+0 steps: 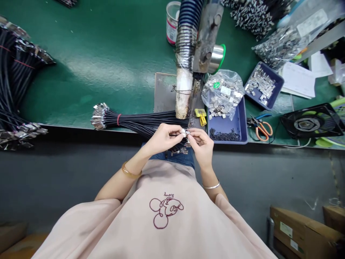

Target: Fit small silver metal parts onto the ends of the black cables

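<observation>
My left hand (166, 137) is closed in a pinch on the end of a thin black cable, with something white at its fingertips. Facing it, my right hand (201, 144) pinches a small silvery metal connector (188, 132) at that cable end. The fingertips almost meet, so the exact fit of the parts is hidden. Beneath and left of my hands lies a bundle of black cables (137, 121), tied with a red band (118, 119). Metal connectors cap its left end (99, 116), and more connectors (183, 150) show below my fingers.
A ribbed hose (188, 39) comes down just beyond my hands. To the right are a yellow clip (201, 117), a blue tray (243, 126) holding a bag of metal parts (223, 91), orange-handled pliers (262, 130) and a black fan (309, 123). More cables (12, 72) lie left.
</observation>
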Motion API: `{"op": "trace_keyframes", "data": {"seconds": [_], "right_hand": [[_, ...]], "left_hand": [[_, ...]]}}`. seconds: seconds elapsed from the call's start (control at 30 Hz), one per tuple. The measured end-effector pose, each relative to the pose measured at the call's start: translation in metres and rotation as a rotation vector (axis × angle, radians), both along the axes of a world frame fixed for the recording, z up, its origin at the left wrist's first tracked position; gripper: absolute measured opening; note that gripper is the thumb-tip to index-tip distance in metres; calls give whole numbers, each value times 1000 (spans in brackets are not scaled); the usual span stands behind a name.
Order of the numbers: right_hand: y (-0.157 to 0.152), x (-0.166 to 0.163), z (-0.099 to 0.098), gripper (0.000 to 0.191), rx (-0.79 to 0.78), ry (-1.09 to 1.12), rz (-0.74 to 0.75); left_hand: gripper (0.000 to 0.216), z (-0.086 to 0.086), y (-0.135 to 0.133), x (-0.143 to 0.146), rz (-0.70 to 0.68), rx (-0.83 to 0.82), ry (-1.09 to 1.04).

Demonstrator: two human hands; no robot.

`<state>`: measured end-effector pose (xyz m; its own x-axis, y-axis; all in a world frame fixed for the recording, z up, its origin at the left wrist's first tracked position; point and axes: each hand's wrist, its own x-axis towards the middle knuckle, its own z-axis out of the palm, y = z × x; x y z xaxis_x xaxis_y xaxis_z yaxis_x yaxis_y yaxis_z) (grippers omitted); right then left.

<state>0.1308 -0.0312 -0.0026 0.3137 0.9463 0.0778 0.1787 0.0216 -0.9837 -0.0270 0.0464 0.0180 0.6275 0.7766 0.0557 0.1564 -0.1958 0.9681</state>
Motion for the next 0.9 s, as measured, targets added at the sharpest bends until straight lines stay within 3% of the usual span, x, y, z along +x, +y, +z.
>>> {"op": "trace_keyframes", "data": {"seconds": [0.13, 0.37, 0.5, 0.63, 0.77, 0.83, 0.9], "right_hand": [[-1, -2, 0, 8, 8, 12, 7], [-8, -1, 5, 11, 219, -407, 0], [-7, 0, 2, 9, 134, -251, 22], [-3, 2, -2, 10, 8, 7, 70], [-5, 6, 2, 11, 51, 65, -40], [-7, 9, 6, 10, 104, -12, -122], [-9, 12, 8, 9, 138, -104, -155]], "left_hand": [[20, -1, 1, -1, -28, 35, 15], [31, 7, 6, -5, -166, -46, 73], [36, 8, 12, -6, -227, -97, 44], [21, 7, 13, -9, -249, -65, -16], [13, 10, 3, -6, -98, 204, 31], [14, 8, -4, -2, 30, 369, 61], [14, 3, -8, 3, 108, 418, 67]]}}
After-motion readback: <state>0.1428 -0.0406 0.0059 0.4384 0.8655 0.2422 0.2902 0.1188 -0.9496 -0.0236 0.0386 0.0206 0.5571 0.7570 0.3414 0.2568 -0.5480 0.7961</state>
